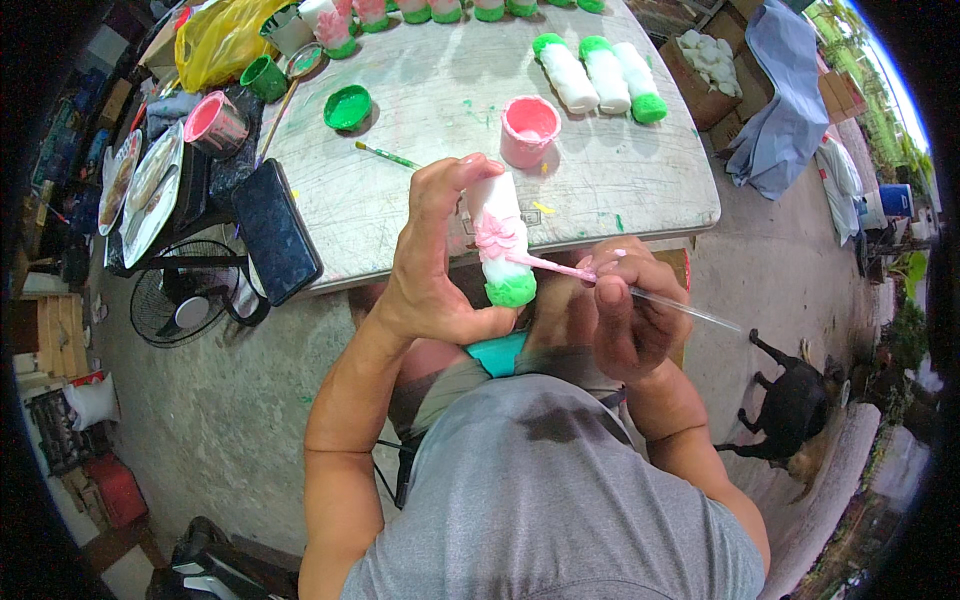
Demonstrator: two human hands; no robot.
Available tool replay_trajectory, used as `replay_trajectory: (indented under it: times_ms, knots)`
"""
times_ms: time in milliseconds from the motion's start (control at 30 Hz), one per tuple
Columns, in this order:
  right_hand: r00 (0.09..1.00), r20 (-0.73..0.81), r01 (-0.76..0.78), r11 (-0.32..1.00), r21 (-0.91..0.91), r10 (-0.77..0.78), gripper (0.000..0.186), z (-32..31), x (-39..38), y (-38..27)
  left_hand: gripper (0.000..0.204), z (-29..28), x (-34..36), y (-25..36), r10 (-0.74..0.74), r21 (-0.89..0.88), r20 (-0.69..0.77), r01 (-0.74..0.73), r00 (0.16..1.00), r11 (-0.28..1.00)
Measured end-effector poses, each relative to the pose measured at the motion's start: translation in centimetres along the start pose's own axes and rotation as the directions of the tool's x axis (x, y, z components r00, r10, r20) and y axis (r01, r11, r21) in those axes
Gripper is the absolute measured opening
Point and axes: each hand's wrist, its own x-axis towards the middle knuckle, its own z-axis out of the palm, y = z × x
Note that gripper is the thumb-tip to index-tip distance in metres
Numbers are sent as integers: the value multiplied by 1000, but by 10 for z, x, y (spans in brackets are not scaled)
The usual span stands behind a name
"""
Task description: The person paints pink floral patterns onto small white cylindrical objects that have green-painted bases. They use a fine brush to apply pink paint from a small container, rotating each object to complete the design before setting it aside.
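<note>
Table [640, 190]: upper centre of the frame. Left hand [425, 262], centre: spread to the length of a roll [500, 238], fingers at its white upper end, thumb at its green lower end. Right hand [640, 305], right of centre: pinched on a brush [558, 266]. Roll, centre: slightly tilted, pink midway. Pot [528, 152], upper centre: pink, on the table. Brush: pink-coated end against the roll's pink patch.

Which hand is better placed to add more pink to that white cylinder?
Probably the right hand: it holds the clear stick, whose pink-coated end reaches the white cylinder, while the left hand grips the cylinder at both ends.
</note>
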Motion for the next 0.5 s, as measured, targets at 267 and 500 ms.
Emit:
replay_trajectory:
  times_ms: [267,500]
  knots:
    - [945,-240,-172,962,210,221,23,-13,-8,-8,110,2,0,5,-46,-23,-78,44,996,999]
    - [893,-261,-268,899,346,366,23,-27,-28,-2,124,0,-1,-2,-5,4,-18,6,1000,1000]
